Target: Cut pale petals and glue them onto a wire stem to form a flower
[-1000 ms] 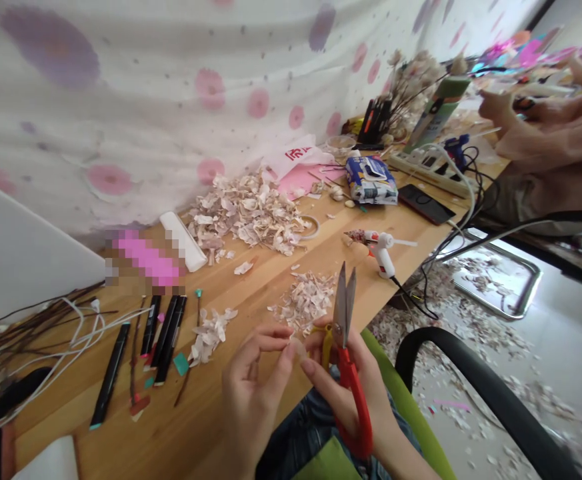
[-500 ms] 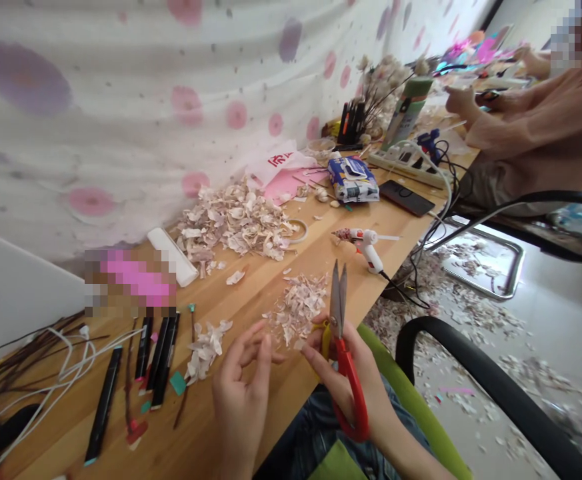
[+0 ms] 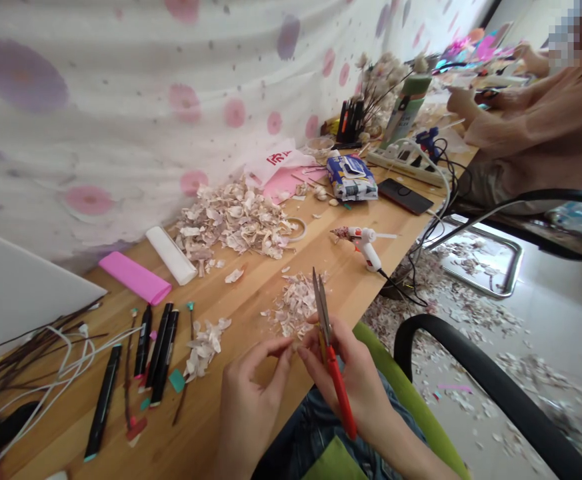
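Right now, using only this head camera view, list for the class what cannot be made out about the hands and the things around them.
All from the head view:
The left hand: whatever its fingers pinch, if anything, is too small to tell.
The red-handled scissors: the right hand hides their pivot.
The pale flake pile: its material is too small to tell.
The co-worker's hand: what it holds is too small to tell.

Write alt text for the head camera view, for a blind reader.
Two bare hands work above a light-wood table: the right hand holds red-handled scissors pointing up, beside the left hand. Pale, flaky scraps lie heaped nearby, beside a white hot glue gun and black marker pens; a person in a pink sleeve works farther along.
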A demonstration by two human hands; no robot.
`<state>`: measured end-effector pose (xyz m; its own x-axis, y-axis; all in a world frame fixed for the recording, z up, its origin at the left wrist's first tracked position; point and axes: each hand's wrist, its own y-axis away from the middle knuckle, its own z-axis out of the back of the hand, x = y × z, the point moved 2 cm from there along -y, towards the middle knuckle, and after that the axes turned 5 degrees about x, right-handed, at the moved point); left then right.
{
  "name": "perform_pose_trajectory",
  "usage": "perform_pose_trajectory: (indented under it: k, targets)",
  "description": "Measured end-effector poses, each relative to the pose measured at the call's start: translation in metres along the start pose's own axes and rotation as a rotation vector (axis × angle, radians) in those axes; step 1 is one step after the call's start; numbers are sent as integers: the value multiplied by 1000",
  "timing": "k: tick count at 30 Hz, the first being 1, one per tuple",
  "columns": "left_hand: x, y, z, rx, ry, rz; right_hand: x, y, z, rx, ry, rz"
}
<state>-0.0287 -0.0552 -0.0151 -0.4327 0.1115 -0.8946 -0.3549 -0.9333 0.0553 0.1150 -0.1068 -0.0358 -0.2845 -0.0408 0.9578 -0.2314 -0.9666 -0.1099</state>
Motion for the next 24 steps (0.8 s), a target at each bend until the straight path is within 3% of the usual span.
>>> perform_pose_trajectory:
  k: [5, 10, 13, 19, 24]
  targets:
    - [6, 0, 1, 46, 78, 124, -3, -2, -3, 6, -17, 32]
    - [10, -3, 2, 43, 299, 196, -1, -5, 2, 10, -76, -6]
    - [11, -4, 3, -42, 433, 237, 4, -2, 9, 43, -12, 10]
    - [13, -5, 5, -238, 563, 198, 5, 11, 3, 280, 116, 24]
    - [10, 0, 8, -261, 534, 174, 0, 15, -5, 297, 216, -14]
